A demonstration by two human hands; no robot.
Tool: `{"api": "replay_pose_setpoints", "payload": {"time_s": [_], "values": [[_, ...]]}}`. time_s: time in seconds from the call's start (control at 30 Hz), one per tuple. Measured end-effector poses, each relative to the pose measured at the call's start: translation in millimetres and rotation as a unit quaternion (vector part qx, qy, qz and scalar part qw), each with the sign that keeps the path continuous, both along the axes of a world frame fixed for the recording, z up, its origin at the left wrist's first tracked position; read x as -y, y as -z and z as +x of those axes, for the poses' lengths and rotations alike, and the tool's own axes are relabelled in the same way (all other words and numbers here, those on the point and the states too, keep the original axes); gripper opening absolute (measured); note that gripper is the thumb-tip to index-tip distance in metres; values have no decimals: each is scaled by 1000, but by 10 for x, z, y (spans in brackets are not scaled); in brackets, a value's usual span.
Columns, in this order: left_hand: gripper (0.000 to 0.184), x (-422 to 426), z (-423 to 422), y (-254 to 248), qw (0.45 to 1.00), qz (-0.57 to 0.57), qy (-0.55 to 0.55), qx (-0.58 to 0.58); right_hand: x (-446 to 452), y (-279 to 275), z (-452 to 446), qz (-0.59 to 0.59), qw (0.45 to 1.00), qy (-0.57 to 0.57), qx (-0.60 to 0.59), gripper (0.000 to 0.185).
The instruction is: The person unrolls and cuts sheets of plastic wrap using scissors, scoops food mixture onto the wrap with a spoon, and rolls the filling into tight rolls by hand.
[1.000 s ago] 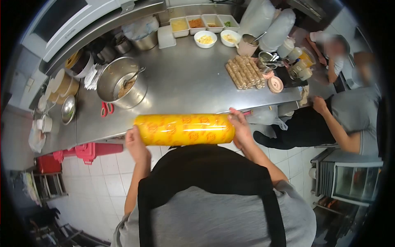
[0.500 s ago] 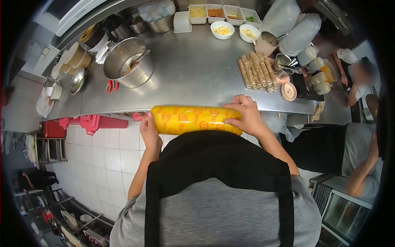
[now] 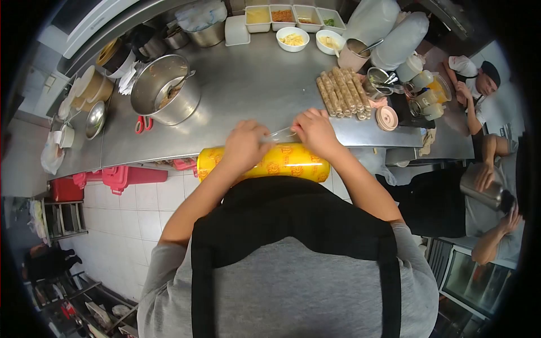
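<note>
A yellow roll of clear film with red print (image 3: 293, 162) lies across the front edge of the steel counter, against my black apron. A strip of clear film (image 3: 280, 134) stretches between my two hands just above the roll. My left hand (image 3: 247, 143), blurred, is over the roll's left half, its fingers bent down at the film. My right hand (image 3: 314, 130) pinches the film's other end, beyond the roll's right half.
A steel pot (image 3: 167, 90) and red scissors (image 3: 143, 124) are at the left. Stacked wrapped rolls (image 3: 344, 93) lie at the right, beside a pink container (image 3: 386, 118). White bowls (image 3: 292, 39) stand at the back. Co-workers are at the right, one holding a metal container (image 3: 483, 188).
Both hands have left the ends of the yellow roll and moved inward and forward over it. Clear film now shows between them. The co-worker at the right now holds a metal container.
</note>
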State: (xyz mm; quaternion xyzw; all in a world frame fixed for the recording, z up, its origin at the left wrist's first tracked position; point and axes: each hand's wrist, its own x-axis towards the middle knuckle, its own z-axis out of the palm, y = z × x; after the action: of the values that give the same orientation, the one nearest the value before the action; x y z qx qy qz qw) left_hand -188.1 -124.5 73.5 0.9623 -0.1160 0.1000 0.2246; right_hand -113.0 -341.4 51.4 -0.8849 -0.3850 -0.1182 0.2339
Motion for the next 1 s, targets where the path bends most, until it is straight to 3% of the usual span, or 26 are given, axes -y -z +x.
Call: {"api": "replay_pose_setpoints", "payload": {"time_s": [0.07, 0.2, 0.27, 0.37, 0.57, 0.87, 0.97, 1.0], "values": [[27, 59, 296, 193, 995, 22, 17, -92, -12, -49, -11, 4, 998, 13, -55, 15], [16, -41, 427, 185, 993, -11, 77, -85, 70, -97, -54, 51, 975, 3, -217, 18], [15, -209, 427, 106, 981, -49, 149, -113, 131, 0, -15, 39, 976, 12, -212, 16], [15, -583, 284, -40, 971, -2, 149, -187, 159, -22, -25, 42, 985, 13, -168, 14], [13, -583, -89, 193, 999, -31, 14, -22, 155, -141, -109, 108, 974, 33, -199, 9], [18, -632, 28, 63, 985, -106, 120, -71, 244, -261, -21, 139, 972, 68, -179, 9], [20, -707, -49, -138, 975, -93, 120, -159, 226, -305, -113, 144, 978, 61, -140, 9], [18, -735, -117, -116, 985, -75, 94, -127, 238, -271, -132, 149, 978, 65, -129, 9]]}}
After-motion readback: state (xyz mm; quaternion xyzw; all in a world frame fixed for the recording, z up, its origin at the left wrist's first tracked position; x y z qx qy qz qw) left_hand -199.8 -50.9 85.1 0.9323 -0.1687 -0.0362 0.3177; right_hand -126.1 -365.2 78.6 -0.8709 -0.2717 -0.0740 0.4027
